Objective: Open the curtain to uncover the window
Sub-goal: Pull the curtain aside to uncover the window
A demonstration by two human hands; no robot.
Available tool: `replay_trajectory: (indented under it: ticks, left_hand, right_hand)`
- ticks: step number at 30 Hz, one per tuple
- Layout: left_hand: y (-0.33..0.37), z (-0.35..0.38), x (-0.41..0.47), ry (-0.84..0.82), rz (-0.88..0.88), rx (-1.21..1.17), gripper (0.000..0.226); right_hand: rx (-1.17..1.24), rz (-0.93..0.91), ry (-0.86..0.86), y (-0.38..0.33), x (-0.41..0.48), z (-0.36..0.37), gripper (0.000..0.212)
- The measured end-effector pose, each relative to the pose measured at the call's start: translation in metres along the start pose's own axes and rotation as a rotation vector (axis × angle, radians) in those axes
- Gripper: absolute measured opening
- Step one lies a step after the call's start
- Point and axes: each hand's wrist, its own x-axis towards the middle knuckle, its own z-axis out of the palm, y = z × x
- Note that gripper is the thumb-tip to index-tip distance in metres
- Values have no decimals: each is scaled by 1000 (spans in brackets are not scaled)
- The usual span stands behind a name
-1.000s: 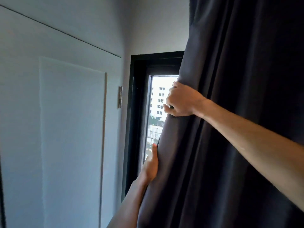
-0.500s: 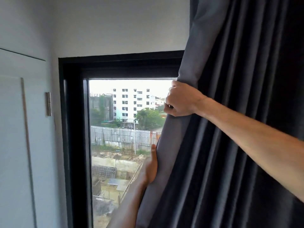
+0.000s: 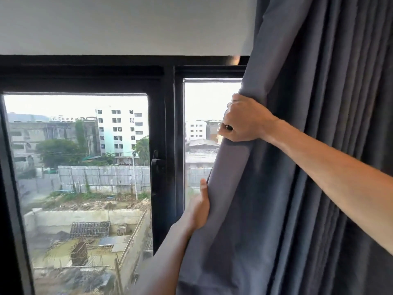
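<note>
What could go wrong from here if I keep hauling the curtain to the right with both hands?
1. The right hand is fisted on the curtain edge well below the top; a downward pull might strain whatever it hangs from, which is out of view.
2. The left hand only clasps the edge lower down, so the fabric may slip free.
3. The right pane is partly covered; bunched folds could stop before clearing it.

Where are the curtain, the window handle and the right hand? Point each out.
curtain (image 3: 282,188), head view, on the lit fold near its leading edge.
window handle (image 3: 155,167), head view, on the black lever on the centre frame post.
right hand (image 3: 244,120), head view, on the back of the fist gripping the curtain edge.
</note>
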Motion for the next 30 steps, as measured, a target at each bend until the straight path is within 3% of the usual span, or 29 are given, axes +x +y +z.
replay_trajectory:
  ticks: [7,13,17,23,27,30]
  left_hand:
    - [27,100,30,-54,-79,61,125]
    - [57,185,47,-230,-43,-39,125]
    - [76,232,55,-280,-67,18,135]
    - [99,294,68,-374,-63,81,101]
    - [113,332,79,-455,-22,17,91]
    - [119,354,90,-509,-31,104,89]
  right_hand:
    - [-54,84,-78,62,-92,8,48]
    - [-74,168,-155,110,-165,9,47]
    - [-72,237,-196,137,-208,7,45]
    - [-86,349,-234,180,-267,12,46]
    - [-64,426,-258,208,-300,21,53]
    - [-88,448,-227,224,-320,28,55]
